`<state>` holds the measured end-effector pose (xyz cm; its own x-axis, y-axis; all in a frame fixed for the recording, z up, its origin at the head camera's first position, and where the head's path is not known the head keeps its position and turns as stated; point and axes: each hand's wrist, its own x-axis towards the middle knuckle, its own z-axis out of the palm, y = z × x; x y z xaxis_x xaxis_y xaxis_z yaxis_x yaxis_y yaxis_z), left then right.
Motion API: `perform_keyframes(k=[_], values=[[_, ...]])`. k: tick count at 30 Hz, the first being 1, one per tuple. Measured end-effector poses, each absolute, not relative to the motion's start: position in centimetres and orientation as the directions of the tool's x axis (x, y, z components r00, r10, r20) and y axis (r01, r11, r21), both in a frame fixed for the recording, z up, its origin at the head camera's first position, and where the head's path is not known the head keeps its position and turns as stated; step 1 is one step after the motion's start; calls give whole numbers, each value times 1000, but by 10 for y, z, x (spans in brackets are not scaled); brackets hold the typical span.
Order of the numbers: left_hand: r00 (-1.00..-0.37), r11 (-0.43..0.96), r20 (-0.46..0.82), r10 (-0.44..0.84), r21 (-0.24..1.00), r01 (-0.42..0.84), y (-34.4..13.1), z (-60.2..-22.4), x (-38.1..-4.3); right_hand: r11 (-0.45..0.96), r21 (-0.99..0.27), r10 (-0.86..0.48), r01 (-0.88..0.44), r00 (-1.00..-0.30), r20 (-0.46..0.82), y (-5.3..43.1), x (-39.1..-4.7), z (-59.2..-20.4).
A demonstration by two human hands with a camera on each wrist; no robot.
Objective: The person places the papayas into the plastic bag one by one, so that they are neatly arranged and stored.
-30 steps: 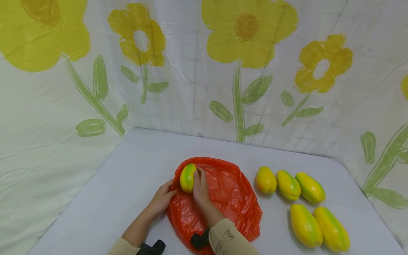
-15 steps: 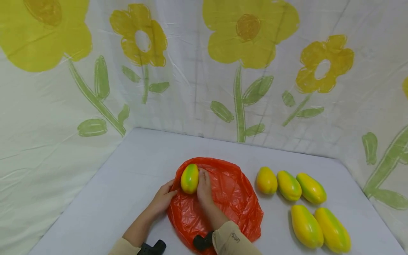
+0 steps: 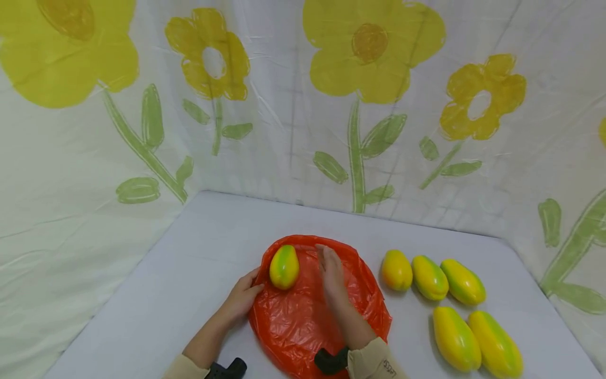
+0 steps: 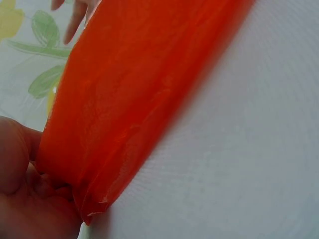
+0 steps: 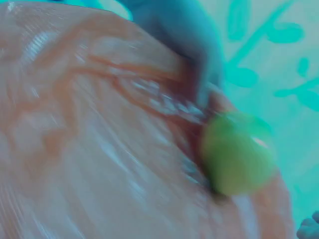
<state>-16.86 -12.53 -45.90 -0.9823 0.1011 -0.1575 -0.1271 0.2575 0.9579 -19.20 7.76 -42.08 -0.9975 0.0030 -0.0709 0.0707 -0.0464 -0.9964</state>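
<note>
A red plastic bag [image 3: 303, 326] lies spread with its mouth up and round. My left hand [image 3: 240, 299] pinches its left rim; in the left wrist view the thumb and fingers [image 4: 17, 159] hold the film edge. One yellow papaya [image 3: 284, 267] with a green stripe rests inside the bag, against the left wall near that hand. Over the bag's middle, my right hand [image 3: 333, 279] has its fingers straight, apart from the papaya and holding nothing. The right wrist view shows this papaya [image 5: 238, 154] blurred, with the right fingertips [image 5: 309, 228] at the lower corner.
To the right of the bag, three papayas [image 3: 429, 277] stand in a back row and two larger ones [image 3: 456, 339] lie in front. The white table [image 3: 227, 226] ends at a cloth wall [image 3: 279, 173] painted with yellow flowers.
My right hand has let go of the papaya and moved right, away from it. The papaya now sits by itself in the bag. My left hand keeps its grip on the rim.
</note>
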Motion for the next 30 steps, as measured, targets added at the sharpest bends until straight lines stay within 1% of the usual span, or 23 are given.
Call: perform_keyframes(k=[5, 8, 12, 17, 24, 26, 30], values=[[-982, 263, -162, 98, 956, -131, -126, -459, -169, -1, -999, -27, 41, -999, -41, 116, -194, -403], [-981, 272, -166, 98, 953, -133, -125, -459, -168, 51, -997, -28, 55, -998, -56, 139, -195, -393], [-981, 271, -170, 98, 953, -138, -125, -459, -168, 146, -988, -3, 57, -998, -58, 165, -194, -382], [-980, 266, -171, 98, 954, -140, -124, -459, -168, 222, -975, 65, 2, -998, 12, 195, -191, -380], [-981, 267, -170, 95, 954, -139, -124, -459, -168, 224, -975, 201, 8, -979, 38, 222, -183, -381], [-981, 268, -167, 97, 954, -135, -124, -459, -168, 221, -975, 225, 13, -974, 38, 229, -183, -382], [-981, 272, -170, 95, 952, -139, -125, -459, -168, 198, -979, 244, 53, -970, -3, 239, -183, -385]])
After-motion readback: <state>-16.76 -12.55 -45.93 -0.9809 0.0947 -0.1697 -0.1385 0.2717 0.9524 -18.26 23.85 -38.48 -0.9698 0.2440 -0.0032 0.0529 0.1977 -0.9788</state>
